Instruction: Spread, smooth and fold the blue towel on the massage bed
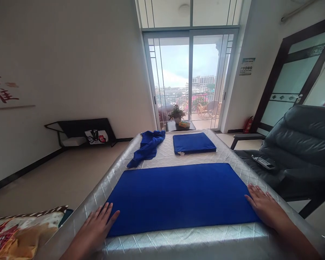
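A blue rectangular cloth [178,196] lies spread flat across the quilted mattress [162,245]. On its left edge rests my left hand [99,222], open, with the thumb and fingers on the fabric. My right hand [262,204] lies open and palm down at the right edge, its thumb over the cloth. Beyond the spread cloth sits a neatly folded stack of blue cloth [194,142] with a small white label at its near side. Left of that stack a crumpled blue cloth [148,146] lies in a loose heap.
A black reclining armchair [311,141] with a remote-like device [264,161] on its seat stands close on the right. Patterned fabric [24,234] lies at lower left. A low black rack [81,131] is by the left wall. A small table [173,126] bears a potted plant [176,112] before sliding glass doors.
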The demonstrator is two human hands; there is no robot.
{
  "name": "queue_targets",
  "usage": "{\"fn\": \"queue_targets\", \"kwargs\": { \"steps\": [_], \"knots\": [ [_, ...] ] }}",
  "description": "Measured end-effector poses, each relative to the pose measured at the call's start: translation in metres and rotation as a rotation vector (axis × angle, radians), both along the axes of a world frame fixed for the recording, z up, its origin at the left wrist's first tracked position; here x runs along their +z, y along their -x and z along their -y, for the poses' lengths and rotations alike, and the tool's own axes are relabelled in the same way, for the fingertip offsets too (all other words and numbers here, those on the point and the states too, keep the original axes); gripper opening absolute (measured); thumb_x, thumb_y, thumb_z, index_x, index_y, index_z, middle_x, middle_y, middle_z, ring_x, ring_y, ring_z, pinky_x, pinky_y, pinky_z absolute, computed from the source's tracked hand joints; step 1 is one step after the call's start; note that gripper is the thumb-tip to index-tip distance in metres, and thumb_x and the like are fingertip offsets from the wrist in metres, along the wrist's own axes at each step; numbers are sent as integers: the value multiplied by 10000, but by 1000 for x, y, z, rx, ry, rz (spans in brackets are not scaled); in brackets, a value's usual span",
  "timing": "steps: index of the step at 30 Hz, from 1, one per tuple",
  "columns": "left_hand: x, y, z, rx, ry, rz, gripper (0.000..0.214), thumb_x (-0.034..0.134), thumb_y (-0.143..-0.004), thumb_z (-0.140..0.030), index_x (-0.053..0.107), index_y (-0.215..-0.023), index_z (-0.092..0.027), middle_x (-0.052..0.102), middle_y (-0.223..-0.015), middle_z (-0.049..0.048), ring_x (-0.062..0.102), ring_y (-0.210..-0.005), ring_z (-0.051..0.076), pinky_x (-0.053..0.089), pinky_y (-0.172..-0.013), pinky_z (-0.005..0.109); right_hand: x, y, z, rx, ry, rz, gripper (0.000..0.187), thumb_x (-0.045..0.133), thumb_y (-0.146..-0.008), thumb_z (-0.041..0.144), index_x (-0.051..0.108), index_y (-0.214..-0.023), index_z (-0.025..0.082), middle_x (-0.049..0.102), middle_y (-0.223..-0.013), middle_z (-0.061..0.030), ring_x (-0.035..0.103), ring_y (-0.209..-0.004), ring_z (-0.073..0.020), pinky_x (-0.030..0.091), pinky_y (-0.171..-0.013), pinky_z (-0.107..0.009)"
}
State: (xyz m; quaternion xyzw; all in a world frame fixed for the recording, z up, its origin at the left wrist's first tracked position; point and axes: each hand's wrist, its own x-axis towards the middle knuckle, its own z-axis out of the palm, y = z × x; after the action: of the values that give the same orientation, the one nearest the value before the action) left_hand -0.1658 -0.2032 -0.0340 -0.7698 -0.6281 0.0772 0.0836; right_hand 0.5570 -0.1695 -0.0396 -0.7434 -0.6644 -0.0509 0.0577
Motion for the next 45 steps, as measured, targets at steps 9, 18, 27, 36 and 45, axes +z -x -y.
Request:
{"fn": "queue_targets", "kwargs": {
  "steps": [9, 18, 27, 36, 45],
  "knots": [
    [58, -227, -67, -301, -73, 367, 680, 242, -1032, -584, 348, -1553, -160, 322, -1612, 116, 268, -1504, 245, 269, -1231, 461, 74, 226, -30, 491, 8, -149, 634, 138, -1048, 437, 314, -1572, 126, 264, -1631, -68, 209, -1517, -200, 195, -1240, -412],
    [27, -291, -90, -271, -31, 428, 722, 117, -1042, -555, 324, -1552, -87, 302, -1619, 128, 222, -1518, 225, 204, -1255, 433, 38, 274, -53, 506, 148, -180, 655, 141, -1037, 429, 206, -1593, 89, 147, -1659, -73, 72, -1541, -207, 69, -1253, -431],
    [37, -259, -92, -212, 43, 400, 813, 176, -996, -677, 262, -1578, -116, 207, -1646, 127, 161, -1534, 246, 141, -1258, 454, 49, 260, -50, 410, 194, -172, 717, 137, -1025, 530, 186, -1602, 107, 136, -1668, -63, 72, -1542, -209, 61, -1251, -426],
    [9, -91, -83, 8, -39, 273, 741, 189, -1018, -592, 286, -1572, -110, 217, -1644, 149, 175, -1529, 284, 193, -1230, 509, 31, 111, -62, 121, 177, -33, 729, 165, -1001, 515, 184, -1605, 107, 145, -1671, -55, 107, -1538, -211, 106, -1249, -422],
    [-19, 2, -71, 174, -155, 320, 815, 192, -978, -632, 292, -1563, -74, 332, -1610, 181, 297, -1492, 313, 279, -1194, 504, 8, 20, -71, 16, 142, -6, 731, 147, -986, 464, 209, -1594, 64, 179, -1666, -79, 166, -1528, -222, 176, -1244, -426]
  ]
}}
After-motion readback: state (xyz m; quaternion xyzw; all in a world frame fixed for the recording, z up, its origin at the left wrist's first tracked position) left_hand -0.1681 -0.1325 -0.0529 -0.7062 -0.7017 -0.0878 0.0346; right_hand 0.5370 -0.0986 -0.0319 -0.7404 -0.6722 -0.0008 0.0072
